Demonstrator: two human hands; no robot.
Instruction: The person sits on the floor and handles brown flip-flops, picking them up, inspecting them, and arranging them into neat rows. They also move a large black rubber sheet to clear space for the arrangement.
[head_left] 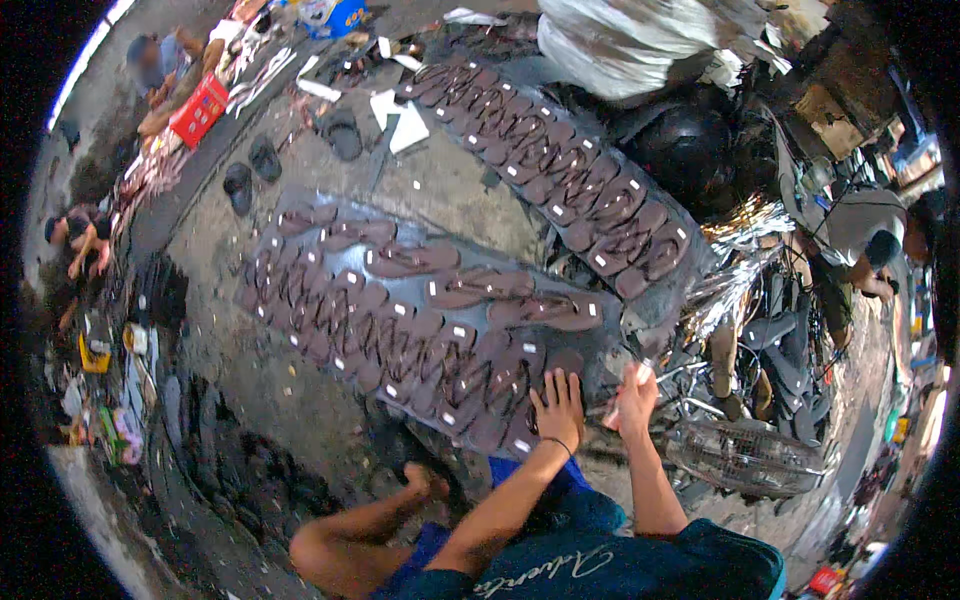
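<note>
- Sandals (412, 260): two groups, near and far.
- Left hand (558, 408): spread over one sandal.
- Right hand (636, 402): curled; cannot tell what's pinched.
- One fan (745, 458), right.

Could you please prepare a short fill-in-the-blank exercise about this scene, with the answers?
1. The sandals beside the left hand are coloured ____.
2. The dark band is on the person's ____ wrist.
3. In the picture, the fan lies below and to the ____ of the right hand.

Missing words: brown; left; right.
</note>
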